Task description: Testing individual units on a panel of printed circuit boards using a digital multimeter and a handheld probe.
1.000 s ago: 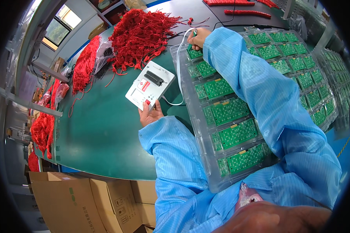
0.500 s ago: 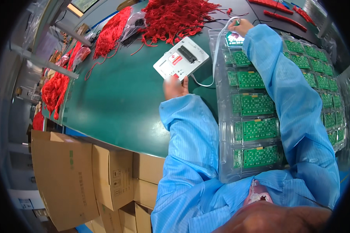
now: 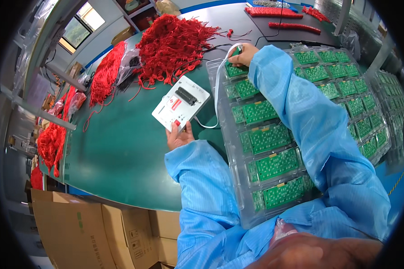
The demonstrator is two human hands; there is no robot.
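My left hand (image 3: pixel 180 138) grips the lower corner of a white chip programmer box (image 3: pixel 166 109), its fingers beside a red button. The box bears a black socket (image 3: pixel 186 96) and a red-and-white label. My right hand (image 3: pixel 243 55) is closed in a pinch on a small green connector piece (image 3: pixel 236 51) at the end of a white cable (image 3: pixel 218 85). That hand is over the far-left corner of a clear plastic tray (image 3: pixel 234 179), just above a green circuit board (image 3: pixel 234 70). Rows of green circuit boards (image 3: pixel 269 139) fill the tray's pockets. My right sleeve hides some of them.
A heap of red tasselled cords (image 3: pixel 175 47) lies at the back of the green table (image 3: pixel 116 157). More red cords (image 3: pixel 107 74) are at the left, beside clear bags. Cardboard boxes (image 3: pixel 76 233) stand below the front edge. Another board tray (image 3: pixel 393 112) is at the far right.
The view has shifted, so the scene sits lower and further left. My left hand, blurred before, is now still on the programmer. The bright glare on the board under my right hand is gone.
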